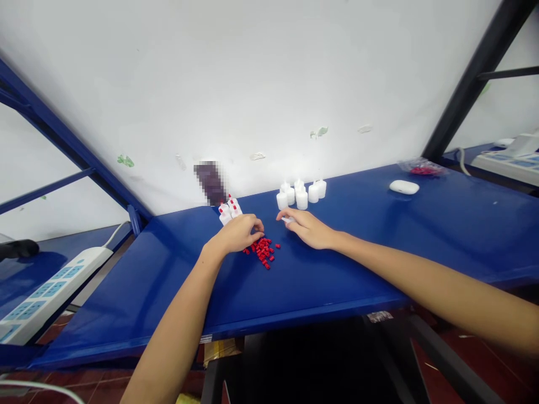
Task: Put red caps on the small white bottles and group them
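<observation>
My left hand [244,231] is closed, its thumb and fingers bent together at the upper edge of a loose pile of small red caps [264,247]. Whatever sits in its fingertips is hidden. To the right of the pile, my right hand [310,229] is closed around a small white bottle [288,219]; just a slim white part shows between thumb and index finger. Behind my left hand stand several white bottles with red caps [229,210], partly covered by it. Several white bottles without red caps [301,196] stand upright in a group beyond my right hand.
The blue tabletop [357,269] meets a white wall [269,84]. At the right lie a white rounded case [404,187] and a clear bag of red pieces [423,167]. A power strip [54,289] is at the left, by the blue frame [90,163]. A blurred dark patch [210,182] covers the wall.
</observation>
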The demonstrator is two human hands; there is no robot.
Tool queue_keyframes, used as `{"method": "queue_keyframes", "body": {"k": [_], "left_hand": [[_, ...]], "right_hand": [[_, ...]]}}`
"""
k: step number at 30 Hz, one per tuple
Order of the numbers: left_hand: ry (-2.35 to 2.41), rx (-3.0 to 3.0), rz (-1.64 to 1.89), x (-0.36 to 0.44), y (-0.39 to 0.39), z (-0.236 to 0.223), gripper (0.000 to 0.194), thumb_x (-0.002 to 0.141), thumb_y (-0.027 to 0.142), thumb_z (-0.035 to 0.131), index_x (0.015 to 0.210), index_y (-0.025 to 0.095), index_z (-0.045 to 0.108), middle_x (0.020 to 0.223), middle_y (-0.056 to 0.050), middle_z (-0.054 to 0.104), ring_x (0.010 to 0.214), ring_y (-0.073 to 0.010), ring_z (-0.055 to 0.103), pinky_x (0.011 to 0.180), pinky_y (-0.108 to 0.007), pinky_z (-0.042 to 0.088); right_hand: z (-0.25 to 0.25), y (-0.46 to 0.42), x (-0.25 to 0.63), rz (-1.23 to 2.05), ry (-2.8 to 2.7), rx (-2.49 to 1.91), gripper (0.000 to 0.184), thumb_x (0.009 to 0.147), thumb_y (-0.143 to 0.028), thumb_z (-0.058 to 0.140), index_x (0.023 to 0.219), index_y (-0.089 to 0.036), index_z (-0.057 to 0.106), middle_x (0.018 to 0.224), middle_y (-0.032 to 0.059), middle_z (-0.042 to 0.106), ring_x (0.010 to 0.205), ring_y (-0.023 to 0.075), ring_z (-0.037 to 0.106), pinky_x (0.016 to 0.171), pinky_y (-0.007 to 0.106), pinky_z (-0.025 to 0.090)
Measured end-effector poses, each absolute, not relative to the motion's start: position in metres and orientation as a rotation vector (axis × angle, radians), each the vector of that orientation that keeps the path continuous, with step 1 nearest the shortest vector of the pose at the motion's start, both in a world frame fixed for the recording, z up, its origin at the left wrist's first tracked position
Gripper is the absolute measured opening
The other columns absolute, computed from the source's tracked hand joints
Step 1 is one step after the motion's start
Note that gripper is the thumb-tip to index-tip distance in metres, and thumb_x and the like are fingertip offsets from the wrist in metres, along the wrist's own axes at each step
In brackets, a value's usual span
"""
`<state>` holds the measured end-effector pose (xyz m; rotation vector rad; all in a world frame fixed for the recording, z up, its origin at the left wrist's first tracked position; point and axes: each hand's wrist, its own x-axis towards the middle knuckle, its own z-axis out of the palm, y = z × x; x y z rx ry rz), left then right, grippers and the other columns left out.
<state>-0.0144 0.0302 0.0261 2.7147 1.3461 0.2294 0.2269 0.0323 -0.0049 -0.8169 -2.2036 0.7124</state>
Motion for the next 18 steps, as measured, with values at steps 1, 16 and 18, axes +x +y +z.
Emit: {"method": "queue_keyframes", "body": {"k": [1, 16, 18], "left_hand": [[1.329, 2.715, 0.316, -0.011, 0.028, 0.027, 0.018, 0.087, 0.029, 0.057, 0.09, 0.018, 0.071, 0.09, -0.006, 0.069, 0.081, -0.0181, 0.062, 0.075, -0.03, 0.047], [0.948, 2.63, 1.153, 0.039, 0.009, 0.014, 0.011, 0.091, 0.024, 0.059, 0.093, 0.017, 0.068, 0.087, -0.005, 0.072, 0.081, -0.0146, 0.065, 0.076, -0.028, 0.052], [0.903, 2.689, 1.144, 0.039, 0.009, 0.011, 0.012, 0.092, 0.022, 0.057, 0.095, 0.017, 0.067, 0.09, -0.005, 0.071, 0.085, -0.0153, 0.065, 0.079, -0.029, 0.052]], "right_hand": [[-0.004, 0.031, 0.227, 0.736, -2.189, -0.81, 0.026, 0.086, -0.019, 0.038, 0.102, -0.016, 0.058, 0.085, 0.0035, 0.06, 0.074, 0.0172, 0.052, 0.073, 0.03, 0.039], [-0.004, 0.028, 0.231, 0.835, -2.142, -0.78, 0.025, 0.084, -0.023, 0.037, 0.066, -0.018, 0.053, 0.06, 0.0005, 0.054, 0.058, 0.0151, 0.051, 0.06, 0.028, 0.036], [-0.003, 0.029, 0.232, 0.74, -2.202, -0.809, 0.027, 0.084, -0.024, 0.038, 0.064, -0.018, 0.054, 0.065, 0.0024, 0.058, 0.063, 0.0164, 0.053, 0.064, 0.028, 0.037]]}}
